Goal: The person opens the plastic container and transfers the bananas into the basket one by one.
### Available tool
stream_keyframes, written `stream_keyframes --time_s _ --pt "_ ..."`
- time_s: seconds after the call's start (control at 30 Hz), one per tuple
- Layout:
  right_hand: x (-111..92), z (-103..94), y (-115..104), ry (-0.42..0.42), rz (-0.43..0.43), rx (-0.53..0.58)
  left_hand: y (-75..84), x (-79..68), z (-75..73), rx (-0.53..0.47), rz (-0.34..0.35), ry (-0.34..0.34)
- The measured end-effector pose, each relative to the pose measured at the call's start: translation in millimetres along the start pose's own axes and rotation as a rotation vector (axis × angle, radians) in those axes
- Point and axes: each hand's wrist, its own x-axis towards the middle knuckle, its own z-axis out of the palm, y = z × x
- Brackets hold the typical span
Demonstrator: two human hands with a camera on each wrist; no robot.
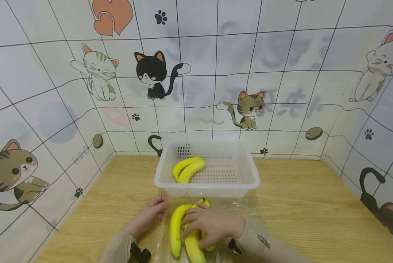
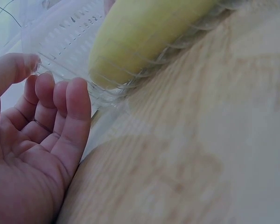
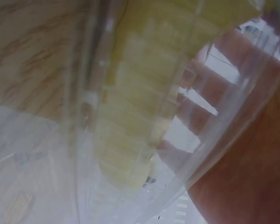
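A clear plastic bag point(image 1: 239, 205) lies on the table around a bunch of bananas point(image 1: 175, 231). My left hand point(image 1: 151, 214) is at the bag's left edge; in the left wrist view its thumb point(image 2: 19, 67) and fingertips meet at the thin film, and the other fingers curl in. Over the bunch lies my right hand point(image 1: 212, 221), its fingers spread and bent round the middle banana point(image 1: 193, 246), with the thumb on the near side. Another banana is partly hidden under that hand. The right wrist view shows a banana point(image 3: 135, 93) blurred through the film.
Just beyond the bag stands a white perforated plastic basket point(image 1: 204, 189), with more bananas point(image 1: 191, 171) in its left part. The wooden table point(image 1: 291, 204) reaches to walls point(image 1: 201, 87) covered with a cat-patterned sheet. Dark wrist devices point(image 1: 140, 253) sit at both sleeves.
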Motion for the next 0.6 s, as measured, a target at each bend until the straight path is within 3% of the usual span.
stream_keyframes --time_s 0.6 --pt "1.6 -0.1 -1.2 -0.009 0.003 -0.042 -0.8 -0.7 0.1 0.006 -0.004 0.006"
